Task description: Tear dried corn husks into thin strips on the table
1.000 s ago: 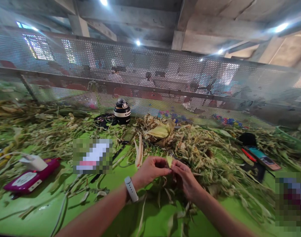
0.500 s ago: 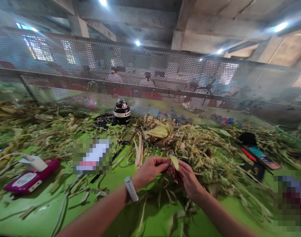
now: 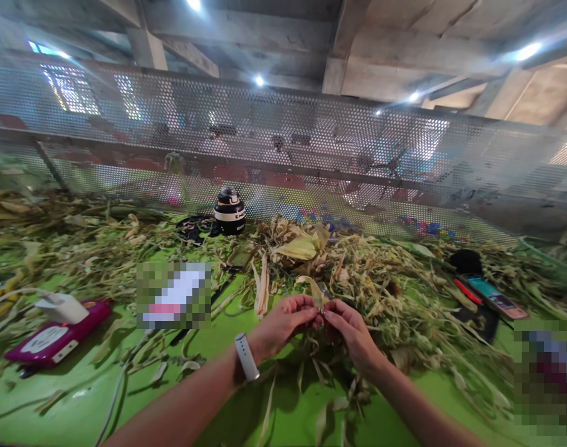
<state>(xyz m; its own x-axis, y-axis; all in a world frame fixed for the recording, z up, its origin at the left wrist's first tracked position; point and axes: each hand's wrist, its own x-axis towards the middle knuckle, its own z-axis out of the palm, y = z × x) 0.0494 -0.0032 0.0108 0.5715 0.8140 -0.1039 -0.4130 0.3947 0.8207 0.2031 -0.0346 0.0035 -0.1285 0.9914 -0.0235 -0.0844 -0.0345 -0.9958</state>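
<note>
Both hands meet at the middle, just above the green tabletop (image 3: 227, 379). My left hand (image 3: 288, 320), with a white band at the wrist, is closed in a pinch on a strip of dry corn husk (image 3: 312, 287). The strip sticks up from the fingertips and curls over to the left. Thumb and fingers of my right hand (image 3: 348, 326) pinch at the lower end of the same strip, touching the left fingertips. What lies under the fingers is hidden. Behind the hands is a heap of dry husks (image 3: 358, 273), with a larger yellow-green husk (image 3: 297, 248) on top.
A black bottle (image 3: 230, 211) stands at the back before a perforated metal screen (image 3: 283, 155). On the left lie a purple power strip (image 3: 60, 335) with a white charger and cable, and a blurred-out screen (image 3: 176, 295). A phone (image 3: 495, 295) lies at right.
The husk strip between my fingers has turned: it pointed down over the right fingers and now stands up, curling left. The right fingertips have moved slightly left, against the left ones.
</note>
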